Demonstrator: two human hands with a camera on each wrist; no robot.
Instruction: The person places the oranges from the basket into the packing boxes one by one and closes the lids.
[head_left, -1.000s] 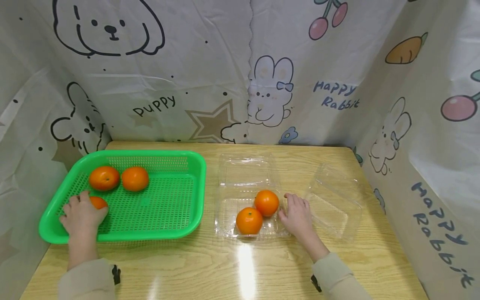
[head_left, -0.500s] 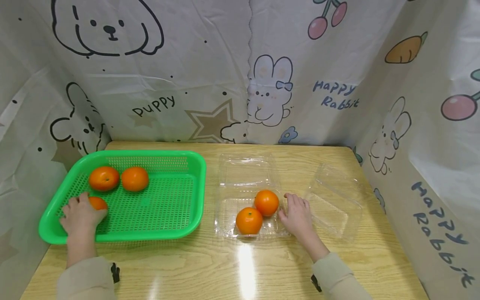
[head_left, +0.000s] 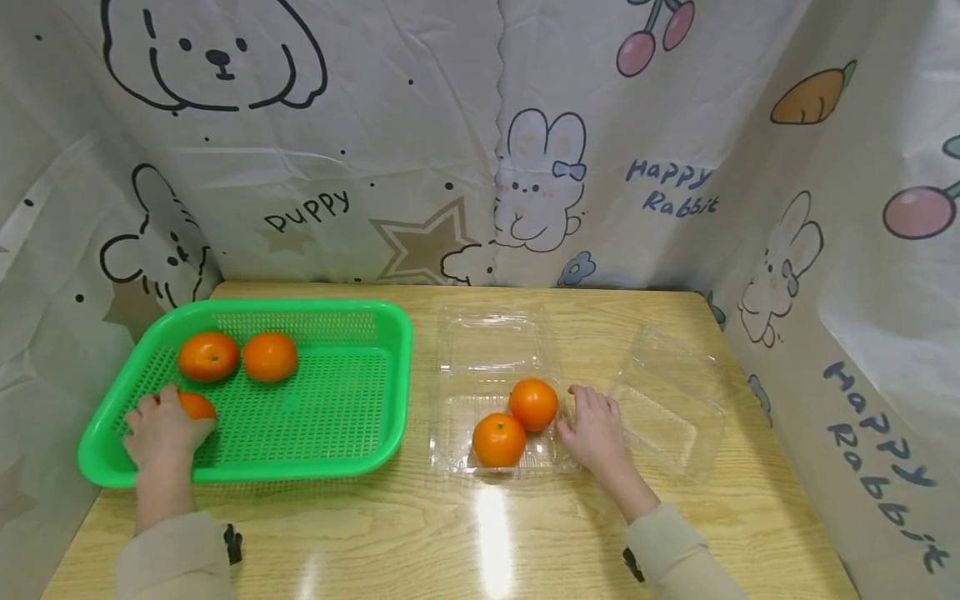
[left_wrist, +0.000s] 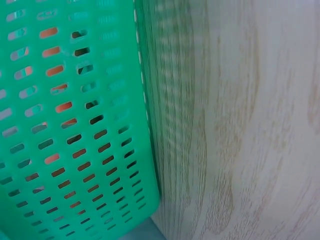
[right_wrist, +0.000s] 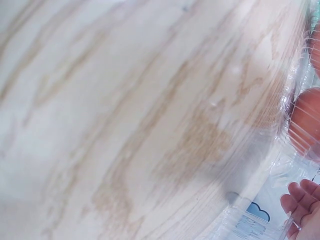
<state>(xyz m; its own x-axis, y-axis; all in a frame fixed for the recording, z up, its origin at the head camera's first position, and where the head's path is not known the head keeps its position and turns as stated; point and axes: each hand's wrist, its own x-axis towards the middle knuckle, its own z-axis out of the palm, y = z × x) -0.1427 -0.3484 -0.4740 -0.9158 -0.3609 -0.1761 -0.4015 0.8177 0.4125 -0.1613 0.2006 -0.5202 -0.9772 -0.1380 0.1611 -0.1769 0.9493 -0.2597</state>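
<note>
At the left of the head view, my left hand (head_left: 159, 429) grips an orange (head_left: 197, 406) inside the green basket (head_left: 401, 392); fingers and thumb cover much of the fruit. Behind it in the basket lie two more oranges, one at left (head_left: 208, 357) and another beside it (head_left: 270, 357). My right hand (head_left: 595, 429) rests at the right edge of an opened clear plastic box (head_left: 450, 417), holding nothing, its fingers loosely bent in the right wrist view. Inside that box, two oranges touch, a front one (head_left: 498, 441) and a rear one (head_left: 533, 404). The basket wall (left_wrist: 75, 125) hides my left hand in the left wrist view.
A second clear plastic box (head_left: 667, 408) lies slantwise to the right of my right hand. Patterned cloth walls (head_left: 337, 167) stand around the back and sides of the wooden table (head_left: 390, 533).
Almost nothing has moved. My left hand stays on the same orange with only a tiny shift, and my right hand keeps its place by the box.
</note>
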